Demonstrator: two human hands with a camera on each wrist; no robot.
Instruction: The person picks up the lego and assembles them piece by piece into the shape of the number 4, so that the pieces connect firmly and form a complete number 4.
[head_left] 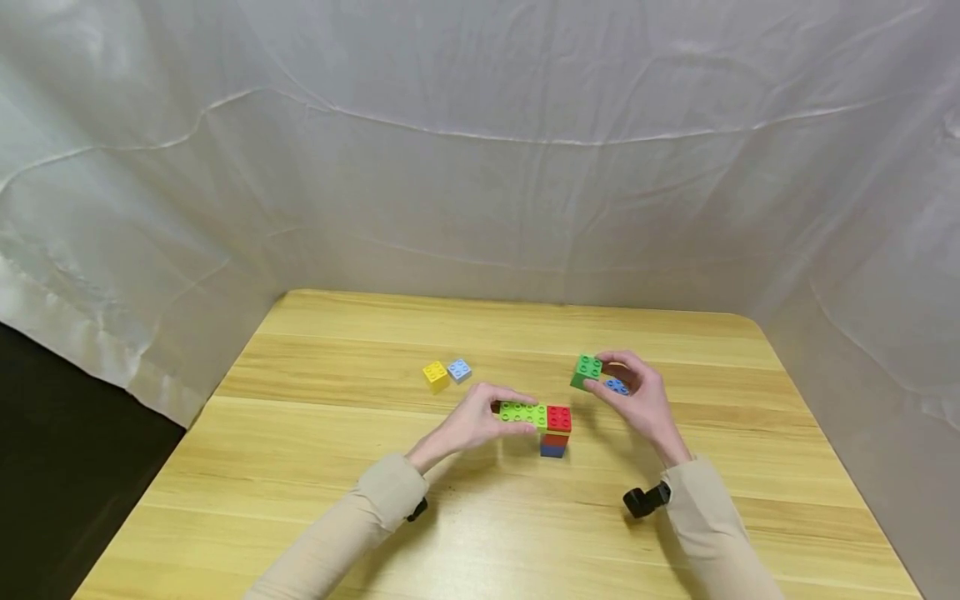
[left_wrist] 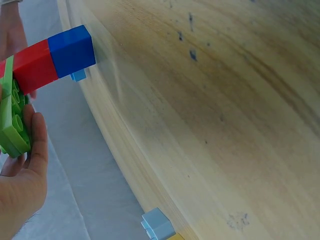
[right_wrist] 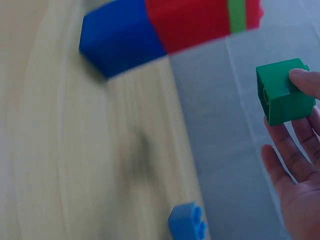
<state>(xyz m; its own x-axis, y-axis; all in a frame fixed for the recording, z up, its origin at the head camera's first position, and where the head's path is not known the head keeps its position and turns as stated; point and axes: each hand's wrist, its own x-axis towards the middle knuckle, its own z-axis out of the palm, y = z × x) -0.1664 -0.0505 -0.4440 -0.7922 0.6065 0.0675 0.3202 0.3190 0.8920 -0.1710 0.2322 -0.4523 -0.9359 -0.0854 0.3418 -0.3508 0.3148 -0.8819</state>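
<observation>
My left hand (head_left: pixel 480 417) holds a lime-green studded plate (head_left: pixel 522 414) between thumb and fingers, along its front and back edges. The plate reaches out leftward from a small upright stack, with a red brick (head_left: pixel 558 417) on its right end. Under that end come another red brick (left_wrist: pixel 35 69) and, lowest, a dark blue brick (left_wrist: pixel 72 51). To the right of the stack, my right hand (head_left: pixel 643 402) pinches a green brick (head_left: pixel 587 372) above the table, studs up. The right wrist view shows this green brick (right_wrist: pixel 285 92) apart from the stack, gripped by thumb and fingertips.
Behind the left hand, a yellow brick (head_left: pixel 436 377) and a light blue brick (head_left: pixel 459 370) lie side by side on the wooden table (head_left: pixel 337 517). A blue brick (head_left: pixel 617 386) lies beyond the right hand, partly hidden by it. Pale sheeting (head_left: pixel 525 208) hangs around the table.
</observation>
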